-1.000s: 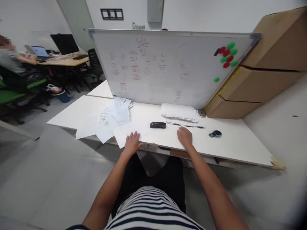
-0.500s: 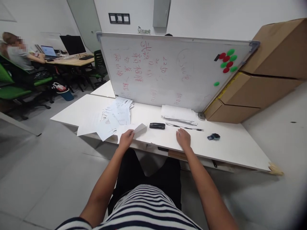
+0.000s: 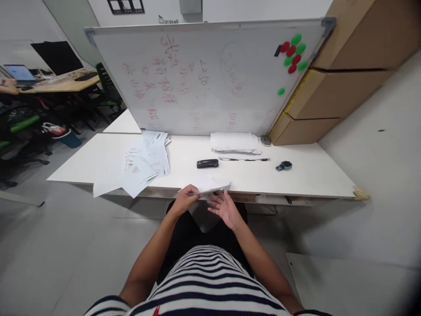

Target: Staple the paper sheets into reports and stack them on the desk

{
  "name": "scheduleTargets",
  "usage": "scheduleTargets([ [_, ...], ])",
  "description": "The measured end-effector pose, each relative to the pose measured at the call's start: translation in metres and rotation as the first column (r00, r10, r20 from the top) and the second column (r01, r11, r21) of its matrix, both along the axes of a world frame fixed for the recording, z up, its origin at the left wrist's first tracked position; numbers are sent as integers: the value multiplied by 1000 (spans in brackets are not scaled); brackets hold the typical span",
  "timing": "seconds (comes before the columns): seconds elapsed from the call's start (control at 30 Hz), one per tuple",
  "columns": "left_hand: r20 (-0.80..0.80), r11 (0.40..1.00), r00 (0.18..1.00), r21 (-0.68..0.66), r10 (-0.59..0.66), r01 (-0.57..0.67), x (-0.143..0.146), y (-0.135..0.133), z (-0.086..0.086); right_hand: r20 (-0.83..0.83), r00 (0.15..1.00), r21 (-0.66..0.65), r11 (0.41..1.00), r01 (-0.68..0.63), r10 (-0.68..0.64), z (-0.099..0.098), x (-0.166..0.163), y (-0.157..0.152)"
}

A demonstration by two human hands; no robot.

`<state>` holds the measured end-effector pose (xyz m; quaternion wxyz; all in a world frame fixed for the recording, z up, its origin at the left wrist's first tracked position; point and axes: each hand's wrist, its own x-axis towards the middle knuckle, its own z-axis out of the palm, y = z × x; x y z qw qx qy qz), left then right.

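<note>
My left hand (image 3: pixel 187 198) pinches the left end of a sheet of paper (image 3: pixel 215 188), held nearly edge-on over the front edge of the white table (image 3: pixel 184 153). Close under the paper's right end is my right hand (image 3: pixel 226 210), palm up with its fingers spread; whether it touches the sheet I cannot tell. A black stapler (image 3: pixel 207 163) lies on the table just beyond the paper. Behind it to the right rests a thin black-and-white strip (image 3: pixel 244 159), perhaps a pen.
Loose printed papers (image 3: pixel 144 164) spread at the left, some overhanging the edge. A paper stack (image 3: pixel 235 143) lies against the whiteboard (image 3: pixel 210 79). A dark watch (image 3: pixel 283 166) sits at the right. Cardboard boxes (image 3: pixel 355 92) rise behind. A co-worker's arm (image 3: pixel 9 87) shows far left.
The paper in my left hand has come toward my body, off the tabletop. My right hand has left the table, turned palm up and moved in beside the paper. The view has tilted down.
</note>
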<state>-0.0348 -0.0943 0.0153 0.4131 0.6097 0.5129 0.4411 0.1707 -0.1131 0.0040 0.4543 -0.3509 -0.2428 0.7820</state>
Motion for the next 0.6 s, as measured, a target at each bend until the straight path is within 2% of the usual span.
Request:
scheduleTargets([
  [0.07, -142, 993, 986, 70, -88, 99, 5, -1, -1, -63, 998, -57, 998, 2, -6, 2, 4, -7],
  [0.2, -440, 955, 879, 132, -184, 266, 16, -2, -4, -70, 998, -28, 1000, 7, -9, -3, 17, -4],
  [0.3, -588, 937, 789, 144, -178, 319, 23, -6, -5, 38, 998, -65, 997, 45, -43, -17, 18, -2],
  [0.4, -654, 922, 742, 179, -149, 343, 22, -13, -9, 189, 977, -57, 992, 114, -102, -34, 16, -5],
  [0.47, -663, 937, 744, 198, -87, 287, 13, -17, -15, 265, 962, -12, 998, 67, -61, -43, 17, -12],
  [0.5, -645, 954, 764, 209, -31, 215, 6, -19, -19, 302, 953, 8, 999, 32, -33, -47, 19, -16],
  [0.6, -495, 969, 839, 201, 227, -143, -16, -25, -34, 424, 906, 69, 998, -11, -19, -52, 28, -27],
])
